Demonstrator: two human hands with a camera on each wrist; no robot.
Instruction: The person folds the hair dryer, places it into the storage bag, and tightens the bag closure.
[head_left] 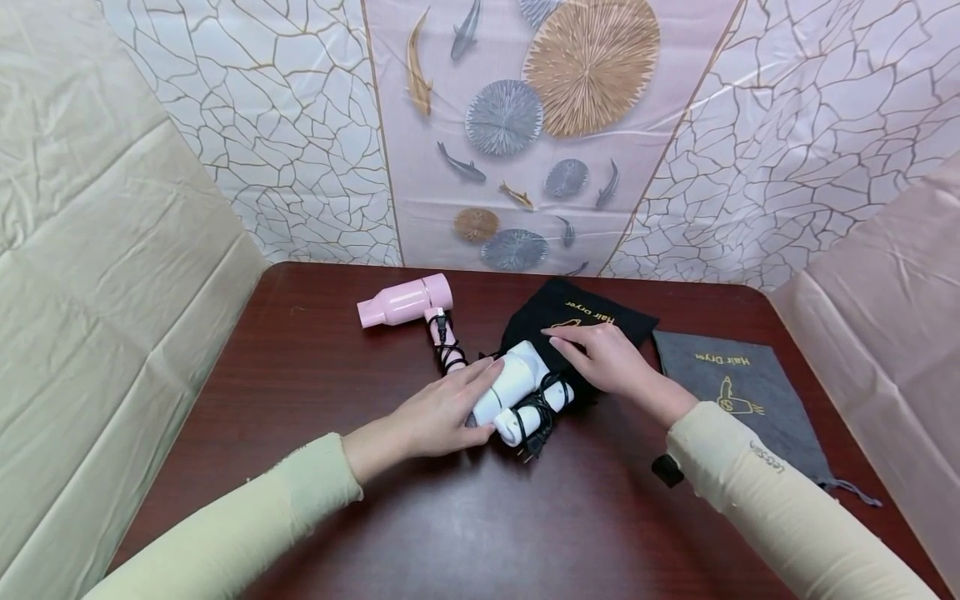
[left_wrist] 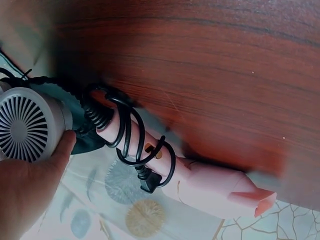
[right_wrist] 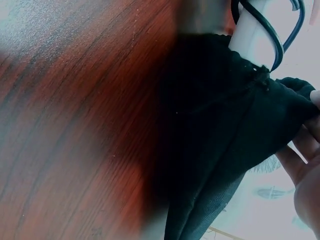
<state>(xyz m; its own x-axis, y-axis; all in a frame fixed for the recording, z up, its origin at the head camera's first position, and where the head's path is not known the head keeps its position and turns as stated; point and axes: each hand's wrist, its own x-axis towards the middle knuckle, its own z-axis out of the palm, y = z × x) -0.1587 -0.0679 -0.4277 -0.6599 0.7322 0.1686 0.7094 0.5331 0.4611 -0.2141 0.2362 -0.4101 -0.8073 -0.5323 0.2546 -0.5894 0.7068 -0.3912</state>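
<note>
A white hair dryer with a black cord wound round its handle lies partly inside the mouth of a black drawstring pouch. My left hand holds the dryer's rear end, with the vented back of the dryer facing the left wrist camera. On the pouch's far side, my right hand pinches the fabric near its mouth. In the right wrist view the white handle enters the black cloth. The dryer's front is hidden in the pouch.
A pink hair dryer, its cord wrapped round the handle, lies at the back, left of the pouch. The grey drawstring pouch lies flat on the right. A small black object shows beside my right sleeve. Fabric walls enclose the brown table.
</note>
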